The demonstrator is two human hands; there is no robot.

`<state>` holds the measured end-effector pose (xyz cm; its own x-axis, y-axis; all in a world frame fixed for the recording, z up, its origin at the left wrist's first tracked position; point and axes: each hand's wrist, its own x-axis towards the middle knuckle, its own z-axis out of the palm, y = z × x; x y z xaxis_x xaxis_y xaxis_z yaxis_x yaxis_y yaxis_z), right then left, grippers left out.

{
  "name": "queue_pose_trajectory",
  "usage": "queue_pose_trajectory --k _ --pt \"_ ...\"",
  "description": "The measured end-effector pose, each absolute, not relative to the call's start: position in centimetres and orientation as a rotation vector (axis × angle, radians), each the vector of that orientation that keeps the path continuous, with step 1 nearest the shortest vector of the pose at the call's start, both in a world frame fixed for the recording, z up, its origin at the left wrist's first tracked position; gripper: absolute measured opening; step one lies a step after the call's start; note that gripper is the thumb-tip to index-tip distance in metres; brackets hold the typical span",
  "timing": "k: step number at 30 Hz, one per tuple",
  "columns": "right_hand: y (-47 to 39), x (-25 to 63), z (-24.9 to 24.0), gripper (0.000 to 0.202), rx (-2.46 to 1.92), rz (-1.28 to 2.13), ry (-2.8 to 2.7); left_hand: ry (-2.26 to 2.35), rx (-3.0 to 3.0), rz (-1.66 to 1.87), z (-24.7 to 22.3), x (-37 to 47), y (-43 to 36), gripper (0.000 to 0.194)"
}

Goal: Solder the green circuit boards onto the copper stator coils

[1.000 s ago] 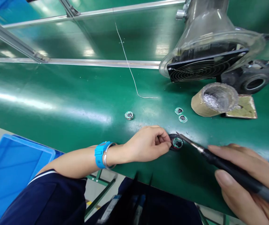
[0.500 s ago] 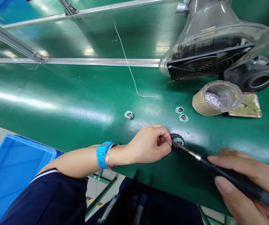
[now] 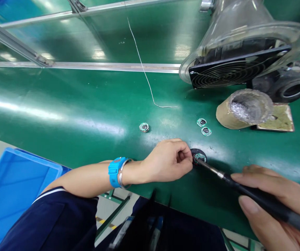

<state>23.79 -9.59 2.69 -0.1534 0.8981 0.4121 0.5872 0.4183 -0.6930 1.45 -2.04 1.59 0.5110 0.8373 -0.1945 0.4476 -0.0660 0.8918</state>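
My right hand is closed round the black handle of a soldering iron. The iron's metal tip rests on a small round green circuit board, which sits in a black round housing on the bench. My left hand is pinched at the housing's left edge. Whatever lies between its fingertips is too small to make out; a bit of red shows beside them. Above the housing lie two loose round circuit boards, and a small stack of similar boards stands further left.
A strand of solder wire hangs down onto the green bench. At the right stand a cardboard tube cup with silvery bits, a sponge pad, an iron holder and a fume fan. A blue bin is lower left.
Both hands, the soldering iron and the housing keep the same places relative to each other. Only the camera view has shifted slightly.
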Motion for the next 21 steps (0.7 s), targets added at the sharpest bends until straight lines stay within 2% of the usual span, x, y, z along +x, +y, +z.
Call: queue_pose_trajectory --k 21 --pt "-9.5 23.9 4.1 0.021 -1.308 0.475 -1.802 1.097 1.713 0.454 1.5 1.4 -2.0 0.006"
